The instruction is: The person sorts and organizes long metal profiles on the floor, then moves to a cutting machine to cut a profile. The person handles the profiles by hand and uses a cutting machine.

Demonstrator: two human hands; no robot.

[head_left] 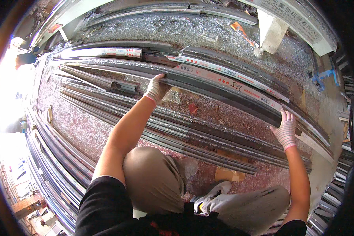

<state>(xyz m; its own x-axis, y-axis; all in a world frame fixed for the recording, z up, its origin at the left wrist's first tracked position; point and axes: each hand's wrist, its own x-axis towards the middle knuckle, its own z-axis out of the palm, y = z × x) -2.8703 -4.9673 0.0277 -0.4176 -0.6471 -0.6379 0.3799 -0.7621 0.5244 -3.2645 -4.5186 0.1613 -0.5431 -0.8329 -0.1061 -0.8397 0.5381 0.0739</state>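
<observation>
A long dark metal profile [224, 94] stretches across the middle, from the upper left down to the right. My left hand [157, 90], in a white striped knit glove, grips its near edge left of centre. Gloved the same way, my right hand [286, 129] holds the profile close to its right end, fingers over the top. Behind it lies a profile with a white and red printed strip [232, 83], and handwriting shows on the strip. On the near side, several grey profiles [192, 128] lie side by side on the floor.
Metal shavings [145, 29] cover the floor at the back, beneath a white machine beam [295, 19]. A blue clamp-like part [322, 78] stands at the right. More long profiles [59, 157] are stacked at the left. A cardboard piece [229, 174] lies near my shoe [214, 192].
</observation>
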